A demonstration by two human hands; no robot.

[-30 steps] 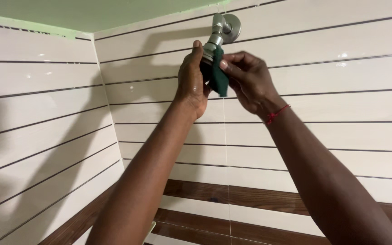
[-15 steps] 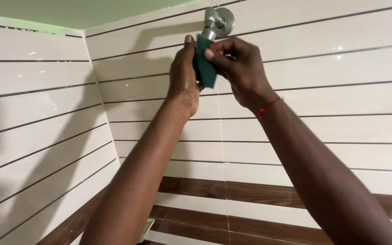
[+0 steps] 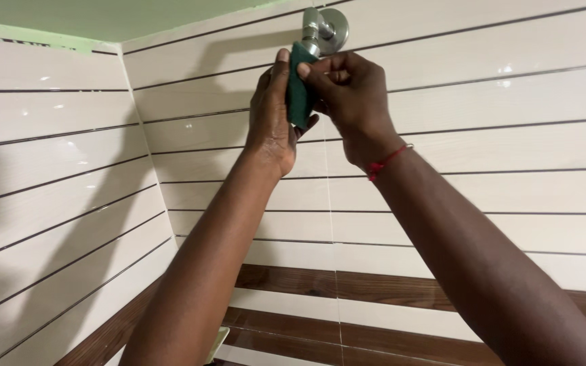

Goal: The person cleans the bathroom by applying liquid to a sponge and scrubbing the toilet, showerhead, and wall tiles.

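A chrome shower fitting (image 3: 323,28) sticks out of the tiled wall just under the ceiling. My left hand (image 3: 271,115) is raised and wrapped around the part hanging below it, which my fingers hide. My right hand (image 3: 347,95) pinches a dark green scouring pad (image 3: 298,85) and presses it against that same part, between the two hands. A red thread bracelet (image 3: 382,161) sits on my right wrist.
Cream wall tiles (image 3: 496,102) with dark grooves cover both walls, meeting in a corner (image 3: 145,142) at the left. Brown wood-look bands (image 3: 347,288) run lower down. The ceiling (image 3: 137,17) is pale green. A small pale object (image 3: 217,342) shows at the bottom edge.
My right hand has slid the green pad up and leftward, from hanging right of the fitting to lying flat against my left hand. The view has shifted slightly.
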